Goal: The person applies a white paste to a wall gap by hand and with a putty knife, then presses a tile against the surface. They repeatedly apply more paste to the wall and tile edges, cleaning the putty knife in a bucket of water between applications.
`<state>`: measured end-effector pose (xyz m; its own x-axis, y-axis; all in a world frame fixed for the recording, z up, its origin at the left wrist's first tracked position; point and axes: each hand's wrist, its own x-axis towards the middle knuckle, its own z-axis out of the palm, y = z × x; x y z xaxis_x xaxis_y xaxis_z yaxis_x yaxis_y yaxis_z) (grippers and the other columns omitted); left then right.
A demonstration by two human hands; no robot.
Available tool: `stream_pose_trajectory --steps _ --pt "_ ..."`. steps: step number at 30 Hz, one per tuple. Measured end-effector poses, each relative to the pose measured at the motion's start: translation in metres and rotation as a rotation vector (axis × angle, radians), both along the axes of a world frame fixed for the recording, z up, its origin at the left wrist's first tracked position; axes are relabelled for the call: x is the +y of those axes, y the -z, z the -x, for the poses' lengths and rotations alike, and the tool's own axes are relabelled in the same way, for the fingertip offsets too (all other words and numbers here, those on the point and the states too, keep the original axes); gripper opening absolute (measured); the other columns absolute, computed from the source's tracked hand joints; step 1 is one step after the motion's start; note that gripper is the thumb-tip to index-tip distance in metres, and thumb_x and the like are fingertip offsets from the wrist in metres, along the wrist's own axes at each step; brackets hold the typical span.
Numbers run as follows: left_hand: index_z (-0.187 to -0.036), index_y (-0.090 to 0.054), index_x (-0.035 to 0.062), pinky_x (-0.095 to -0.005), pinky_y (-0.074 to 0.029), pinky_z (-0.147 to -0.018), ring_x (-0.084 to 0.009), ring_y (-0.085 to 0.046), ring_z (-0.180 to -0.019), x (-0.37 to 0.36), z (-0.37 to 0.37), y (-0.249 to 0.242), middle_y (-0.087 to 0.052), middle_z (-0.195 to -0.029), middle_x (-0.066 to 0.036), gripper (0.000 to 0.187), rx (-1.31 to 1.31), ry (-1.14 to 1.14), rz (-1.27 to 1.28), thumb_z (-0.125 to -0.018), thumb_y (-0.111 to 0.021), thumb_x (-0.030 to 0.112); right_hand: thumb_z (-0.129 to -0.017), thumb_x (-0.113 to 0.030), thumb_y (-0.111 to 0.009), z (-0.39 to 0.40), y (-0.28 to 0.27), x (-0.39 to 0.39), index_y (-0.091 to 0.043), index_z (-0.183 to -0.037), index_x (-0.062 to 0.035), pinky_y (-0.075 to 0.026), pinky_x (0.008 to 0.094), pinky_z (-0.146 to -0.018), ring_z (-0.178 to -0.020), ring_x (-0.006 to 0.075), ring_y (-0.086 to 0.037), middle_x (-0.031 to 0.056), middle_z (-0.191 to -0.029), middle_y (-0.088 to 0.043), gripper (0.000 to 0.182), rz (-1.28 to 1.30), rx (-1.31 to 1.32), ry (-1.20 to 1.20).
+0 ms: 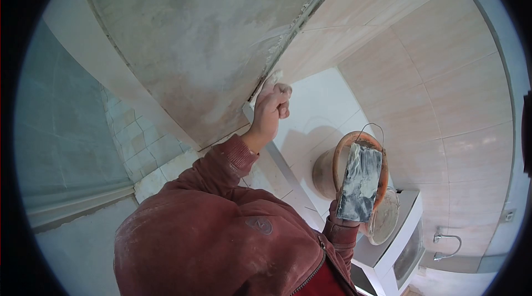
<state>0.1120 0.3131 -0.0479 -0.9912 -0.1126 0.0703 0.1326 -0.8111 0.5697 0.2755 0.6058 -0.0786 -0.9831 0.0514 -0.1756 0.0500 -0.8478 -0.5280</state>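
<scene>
Right over the round orange-brown bucket with a thin wire handle (323, 173), here's the flat black rectangular plate (363, 177), tilted and smeared with thick whitish paste! The right hand (333, 207) is at its near end, mostly hidden behind it, so I can't tell how its fingers close; a dusty maroon sleeve (341, 236) leads up to it. Now up and to the left of the bucket: the left hand (271, 103), fingers curled in tightly, up against the rough, paste-flecked wall edge (285, 44). A small whitish lump (274, 78) shows just past the knuckles; whether it's gripped, I can't say. Under the bucket runs a white tiled ledge (316, 94), and just below the bucket sits a pale round pail (386, 224). Farther down and right of the bucket, a grey metal sink (409, 257) and a curved chrome tap (451, 240). Right of the bucket, pinkish-beige wall tiles (471, 96) climb high.
</scene>
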Motion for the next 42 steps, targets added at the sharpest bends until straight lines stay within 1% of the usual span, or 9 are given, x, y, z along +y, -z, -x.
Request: stream_pose_trajectory --steps 17,19,21,26,29,33,36,38,42 --pt "-0.105 -0.049 0.0002 -0.0265 -0.039 -0.048 -0.0099 -0.044 -0.054 0.001 0.052 0.058 -0.049 -0.066 -0.001 0.032 -0.313 0.159 0.141 -0.077 -0.054 0.014 -0.089 -0.039 -0.042 0.002 0.003 0.002 -0.051 -0.116 -0.0128 -0.048 0.0322 -0.044 -0.072 0.0206 -0.060 0.0044 -0.102 -0.061 0.039 -0.020 -0.061 0.037" --pt "-0.138 -0.014 -0.0106 -0.0378 -0.047 -0.057 -0.0262 -0.058 -0.063 0.012 0.032 0.062 -0.058 -0.070 -0.015 0.080 -0.276 -0.133 1.600 -0.075 -0.054 0.018 -0.091 -0.037 -0.041 0.004 0.006 0.007 -0.050 -0.118 -0.0126 -0.050 0.0320 -0.048 -0.077 0.0202 -0.060 0.0042 -0.105 -0.060 0.038 -0.028 0.002 -0.034" --pt "-0.136 -0.018 -0.0114 -0.0433 -0.048 -0.070 -0.0387 -0.061 -0.076 0.002 0.021 0.065 -0.061 -0.084 -0.026 0.079 -0.277 -0.128 1.565 -0.074 -0.053 0.021 -0.093 -0.033 -0.039 0.010 0.018 0.017 -0.047 -0.122 -0.0114 -0.052 0.0298 -0.058 -0.085 0.0194 -0.059 0.0040 -0.111 -0.058 0.037 -0.135 -0.037 0.042" --pt "-0.126 -0.039 -0.0050 -0.0282 -0.038 -0.045 -0.0113 -0.043 -0.048 -0.008 0.024 0.077 -0.047 -0.065 -0.001 0.055 -0.381 0.095 0.292 -0.076 -0.052 0.014 -0.091 -0.034 -0.044 0.009 0.027 0.027 -0.049 -0.118 -0.0096 -0.051 0.0319 -0.062 -0.083 0.0220 -0.057 0.0070 -0.105 -0.058 0.036 -0.054 -0.033 0.002" --pt "-0.084 -0.050 0.0069 -0.0205 -0.029 -0.045 -0.0025 -0.031 -0.049 -0.008 0.025 0.054 -0.037 -0.063 0.007 0.010 -0.345 0.115 0.039 -0.077 -0.055 0.012 -0.088 -0.037 -0.050 0.013 0.026 0.026 -0.052 -0.112 -0.0087 -0.050 0.0355 -0.060 -0.079 0.0248 -0.055 0.0095 -0.097 -0.059 0.036 0.004 -0.086 0.061" --pt "-0.083 -0.051 0.0083 -0.0215 -0.030 -0.045 -0.0030 -0.032 -0.049 -0.001 0.029 0.042 -0.038 -0.062 0.006 0.009 -0.226 0.108 0.036 -0.077 -0.056 0.013 -0.089 -0.036 -0.049 0.011 0.016 0.017 -0.052 -0.111 -0.0087 -0.050 0.0349 -0.060 -0.079 0.0247 -0.055 0.0094 -0.097 -0.059 0.036 0.055 -0.057 0.030" --pt "-0.091 -0.052 -0.0010 -0.0278 -0.039 -0.047 -0.0118 -0.043 -0.051 0.004 0.031 0.042 -0.045 -0.065 0.000 0.023 -0.324 0.076 0.389 -0.074 -0.055 0.014 -0.089 -0.035 -0.049 0.009 0.018 0.019 -0.052 -0.112 -0.0086 -0.050 0.0347 -0.059 -0.080 0.0248 -0.055 0.0096 -0.098 -0.059 0.036 0.024 -0.057 0.044" --pt "-0.116 -0.044 -0.0117 -0.0357 -0.047 -0.061 -0.0212 -0.054 -0.062 0.005 0.030 0.050 -0.054 -0.070 -0.009 0.052 -0.231 -0.154 1.301 -0.073 -0.054 0.016 -0.089 -0.035 -0.049 0.008 0.016 0.016 -0.052 -0.112 -0.0086 -0.050 0.0346 -0.058 -0.079 0.0249 -0.055 0.0097 -0.098 -0.059 0.035 0.010 -0.076 0.044" --pt "-0.129 -0.027 -0.0174 -0.0415 -0.047 -0.073 -0.0277 -0.058 -0.072 0.003 0.020 0.048 -0.059 -0.077 -0.015 0.069 -0.251 -0.168 1.673 -0.073 -0.052 0.016 -0.089 -0.033 -0.048 0.015 0.008 0.009 -0.052 -0.113 -0.0085 -0.049 0.0349 -0.055 -0.078 0.0252 -0.055 0.0100 -0.099 -0.059 0.034 0.038 -0.050 0.036"
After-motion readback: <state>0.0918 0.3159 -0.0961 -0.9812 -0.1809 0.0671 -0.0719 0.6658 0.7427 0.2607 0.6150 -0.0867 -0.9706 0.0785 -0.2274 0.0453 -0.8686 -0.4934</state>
